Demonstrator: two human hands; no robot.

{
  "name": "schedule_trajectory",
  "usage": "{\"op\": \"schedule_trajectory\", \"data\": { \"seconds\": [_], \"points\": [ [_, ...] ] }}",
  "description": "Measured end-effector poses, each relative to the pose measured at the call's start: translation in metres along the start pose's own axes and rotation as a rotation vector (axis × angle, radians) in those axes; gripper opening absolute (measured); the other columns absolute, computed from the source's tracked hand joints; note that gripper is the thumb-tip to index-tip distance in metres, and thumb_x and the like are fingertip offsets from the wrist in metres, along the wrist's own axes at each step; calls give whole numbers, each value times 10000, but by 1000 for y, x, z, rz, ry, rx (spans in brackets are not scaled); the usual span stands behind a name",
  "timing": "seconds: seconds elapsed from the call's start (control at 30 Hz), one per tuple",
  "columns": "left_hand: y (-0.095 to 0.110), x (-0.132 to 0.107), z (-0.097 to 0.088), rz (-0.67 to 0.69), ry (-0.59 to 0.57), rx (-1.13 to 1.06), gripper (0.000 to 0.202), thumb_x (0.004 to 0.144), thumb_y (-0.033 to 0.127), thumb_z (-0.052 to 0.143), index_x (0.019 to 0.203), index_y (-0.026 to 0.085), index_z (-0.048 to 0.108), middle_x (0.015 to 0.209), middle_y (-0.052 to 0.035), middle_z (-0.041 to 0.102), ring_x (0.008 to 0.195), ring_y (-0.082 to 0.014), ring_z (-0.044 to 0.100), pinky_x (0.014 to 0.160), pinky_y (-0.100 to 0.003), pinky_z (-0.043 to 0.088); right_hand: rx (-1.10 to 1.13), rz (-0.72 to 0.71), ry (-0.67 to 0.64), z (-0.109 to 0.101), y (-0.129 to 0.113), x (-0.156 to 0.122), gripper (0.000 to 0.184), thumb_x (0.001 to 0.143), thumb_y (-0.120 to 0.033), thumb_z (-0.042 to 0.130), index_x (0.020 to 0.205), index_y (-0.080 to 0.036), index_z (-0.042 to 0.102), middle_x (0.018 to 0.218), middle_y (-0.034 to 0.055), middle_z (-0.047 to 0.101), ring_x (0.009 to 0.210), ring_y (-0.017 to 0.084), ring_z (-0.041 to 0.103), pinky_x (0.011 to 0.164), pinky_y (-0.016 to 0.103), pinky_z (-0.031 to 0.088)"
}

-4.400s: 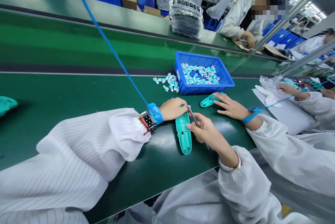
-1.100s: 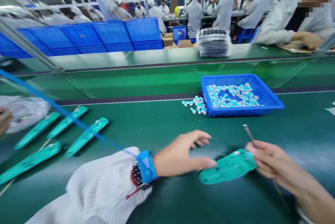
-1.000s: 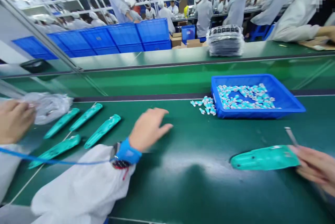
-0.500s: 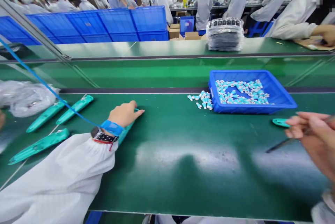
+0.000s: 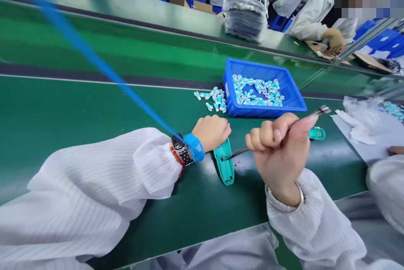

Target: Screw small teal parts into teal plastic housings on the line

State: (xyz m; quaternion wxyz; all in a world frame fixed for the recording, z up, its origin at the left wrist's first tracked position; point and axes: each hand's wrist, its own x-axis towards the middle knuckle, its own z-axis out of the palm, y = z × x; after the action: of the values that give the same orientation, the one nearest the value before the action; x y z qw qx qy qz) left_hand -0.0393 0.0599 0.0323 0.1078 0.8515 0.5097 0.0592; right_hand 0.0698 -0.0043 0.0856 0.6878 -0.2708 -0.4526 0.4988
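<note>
Fingers closed, my left hand (image 5: 212,132) grips the upper end of a teal plastic shell (image 5: 226,171) lying on the green work surface. The shell's hollow inner side faces up, and small dark parts show in it. My right hand (image 5: 280,150) is closed round a slim metal rod-like tool (image 5: 240,152). Its thin dark tip reaches into the shell near the middle; whether it touches a part there I cannot tell. A rounded metal end sticks out above my right thumb. Another teal shell (image 5: 317,133) lies partly hidden behind my right hand.
Beyond my hands stands a blue bin (image 5: 267,111) of small teal-and-white pieces, with a loose pile of pieces (image 5: 216,99) beside it. A blue strap (image 5: 104,65) runs from my left wrist. Wrapped stacked parts (image 5: 244,15) and a co-worker's hand (image 5: 334,40) are across the line.
My left hand has brought the teal shell rightward to the middle. My right hand has come inward, its tool tip now at the shell. The view has turned right and tilted down.
</note>
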Motion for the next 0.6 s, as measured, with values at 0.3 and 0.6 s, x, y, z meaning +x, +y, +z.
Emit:
{"op": "schedule_trajectory", "data": {
  "seconds": [0.3,0.6],
  "points": [
    [2,-2,2,62,-6,-22,414,883,298,263,773,150,633,789,-98,658,747,-261,634,610,-331,418,1,-7,-190,-1,0,-3,403,894,-415,434,574,-201,313,489,-72,138,367,60,139,365,225,149],
    [4,-3,-1,92,1,-17,431,892,315,250,766,144,625,816,-105,662,734,-249,630,534,-299,333,-85,29,-264,-1,4,-1,409,894,-437,411,573,-209,300,483,-72,125,354,62,149,362,228,176]
  ]
}}
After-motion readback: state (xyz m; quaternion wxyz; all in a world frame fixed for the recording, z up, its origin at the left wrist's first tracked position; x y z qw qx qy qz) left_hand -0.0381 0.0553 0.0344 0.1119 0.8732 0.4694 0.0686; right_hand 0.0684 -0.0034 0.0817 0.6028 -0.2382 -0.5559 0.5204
